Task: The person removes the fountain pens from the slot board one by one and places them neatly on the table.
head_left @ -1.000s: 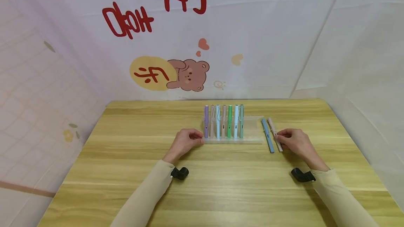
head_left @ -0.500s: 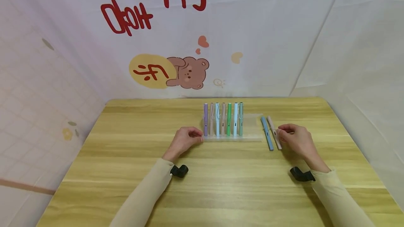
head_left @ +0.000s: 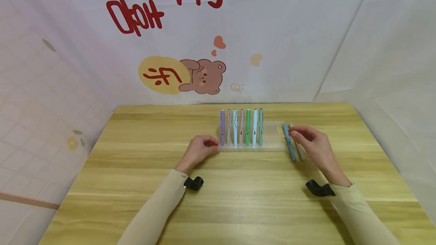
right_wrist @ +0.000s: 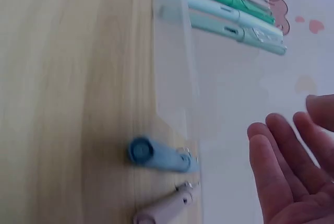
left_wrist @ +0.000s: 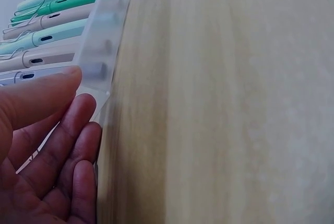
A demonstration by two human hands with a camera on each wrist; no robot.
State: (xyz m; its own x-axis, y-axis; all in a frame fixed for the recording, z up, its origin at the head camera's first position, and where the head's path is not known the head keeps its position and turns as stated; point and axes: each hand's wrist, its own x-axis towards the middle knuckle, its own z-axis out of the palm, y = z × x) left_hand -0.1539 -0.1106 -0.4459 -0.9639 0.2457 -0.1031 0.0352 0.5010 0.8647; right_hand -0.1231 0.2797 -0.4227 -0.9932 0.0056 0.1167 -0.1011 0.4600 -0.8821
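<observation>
A clear pen stand (head_left: 272, 135) holds several upright pens in a row. A purple pen (head_left: 222, 127) is leftmost, a green pen (head_left: 247, 127) stands further right, and a grey-green pen (head_left: 260, 127) is at the row's right end. My left hand (head_left: 201, 149) grips the stand's left end, thumb over its corner in the left wrist view. Right of the stand, a blue pen (head_left: 290, 143) and a pale pinkish pen (head_left: 301, 152) lie side by side on the table. Just above their upper ends hovers my right hand (head_left: 313, 144), fingers apart and holding nothing; it partly hides the pinkish pen.
The wooden table (head_left: 245, 199) runs back to a white cloth wall (head_left: 289, 29) printed with a bear and red characters. Black wrist mounts (head_left: 194, 183) sit on both sleeves. The stand's right part shows bare clear plastic.
My right hand has come off the pinkish pen, lifted, and moved left over the upper ends of both loose pens. The left hand stays at the stand's left end.
</observation>
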